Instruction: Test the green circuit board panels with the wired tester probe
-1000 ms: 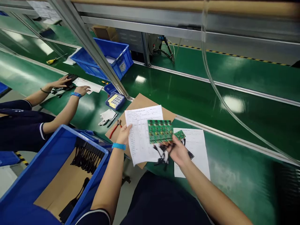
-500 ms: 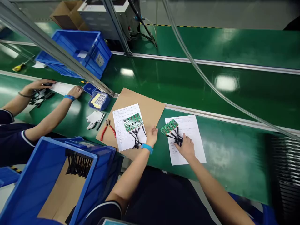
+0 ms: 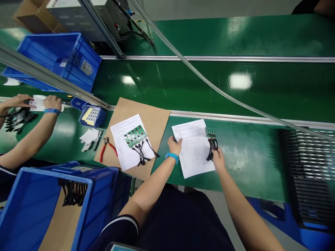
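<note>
My left hand point(image 3: 174, 144), with a blue wristband, pinches the left edge of a printed paper sheet point(image 3: 193, 148) lying on the green bench. My right hand point(image 3: 217, 156) grips the black wires of a small green circuit board point(image 3: 210, 132) at the sheet's right edge. A second printed sheet point(image 3: 123, 146) rests on a brown cardboard mat point(image 3: 149, 118) to the left, with a larger green circuit board point(image 3: 135, 135) and its black wires lying on it, untouched.
Red-handled cutters point(image 3: 108, 147), a white glove point(image 3: 89, 136) and a small blue parts box point(image 3: 92, 115) lie left of the mat. A blue bin point(image 3: 34, 205) holding black cables stands near left. A co-worker's hands point(image 3: 51, 103) work at far left. A clear tube point(image 3: 209, 87) crosses overhead.
The larger board and its sheet were set down on the cardboard mat. My left hand moved right to the second sheet, and my right hand carried the small board to that sheet's right edge.
</note>
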Tool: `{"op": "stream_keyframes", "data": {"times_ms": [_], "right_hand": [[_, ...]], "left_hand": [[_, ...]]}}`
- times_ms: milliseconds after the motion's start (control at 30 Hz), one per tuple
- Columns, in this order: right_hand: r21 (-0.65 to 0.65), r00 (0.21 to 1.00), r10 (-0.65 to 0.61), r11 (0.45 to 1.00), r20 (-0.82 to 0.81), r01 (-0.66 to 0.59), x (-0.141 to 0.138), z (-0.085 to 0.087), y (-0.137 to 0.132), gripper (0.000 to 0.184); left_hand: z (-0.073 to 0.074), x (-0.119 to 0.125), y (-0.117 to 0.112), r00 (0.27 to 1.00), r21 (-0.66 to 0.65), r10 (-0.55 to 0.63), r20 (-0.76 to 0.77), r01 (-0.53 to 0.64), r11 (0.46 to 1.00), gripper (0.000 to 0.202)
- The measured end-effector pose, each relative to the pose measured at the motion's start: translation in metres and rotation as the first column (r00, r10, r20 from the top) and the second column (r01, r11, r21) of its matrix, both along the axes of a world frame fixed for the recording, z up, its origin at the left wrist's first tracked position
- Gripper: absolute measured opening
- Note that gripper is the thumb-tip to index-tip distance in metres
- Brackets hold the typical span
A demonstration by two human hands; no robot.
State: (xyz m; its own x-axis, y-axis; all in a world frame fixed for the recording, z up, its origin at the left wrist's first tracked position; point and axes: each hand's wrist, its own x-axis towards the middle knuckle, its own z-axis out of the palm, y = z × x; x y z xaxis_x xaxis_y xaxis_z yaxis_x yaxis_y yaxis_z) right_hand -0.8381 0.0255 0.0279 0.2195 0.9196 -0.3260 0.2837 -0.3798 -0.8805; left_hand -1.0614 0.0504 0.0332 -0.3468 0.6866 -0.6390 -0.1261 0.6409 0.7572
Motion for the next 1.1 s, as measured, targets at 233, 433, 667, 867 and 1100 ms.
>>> {"op": "stream_keyframes", "data": {"times_ms": [233, 433, 667, 867, 1100], "right_hand": [[-0.007, 0.916, -0.102, 0.994, -0.387, 0.107, 0.001, 0.039, -0.005, 0.029], [0.011, 0.834, -0.039, 0.998, -0.550, 0.054, 0.017, 0.115, -0.018, 0.029], [-0.017, 0.828, 0.001, 1.000, -0.561, -0.014, 0.023, 0.161, -0.023, 0.036], [-0.022, 0.845, 0.047, 0.997, -0.533, -0.069, 0.020, 0.165, -0.024, 0.038], [-0.030, 0.868, 0.032, 0.998, -0.495, -0.054, 0.010, 0.175, -0.016, 0.037]], "left_hand": [[0.051, -0.017, -0.005, 0.937, 0.164, -0.138, 0.322, 0.088, 0.983, 0.040], [0.132, -0.068, -0.042, 0.866, 0.285, -0.192, 0.461, 0.061, 0.957, 0.060], [0.166, -0.083, -0.063, 0.845, 0.309, -0.159, 0.511, -0.008, 0.951, 0.052], [0.168, -0.088, -0.071, 0.838, 0.350, -0.166, 0.519, -0.032, 0.936, 0.051], [0.171, -0.096, -0.074, 0.818, 0.372, -0.156, 0.553, -0.074, 0.925, 0.044]]}}
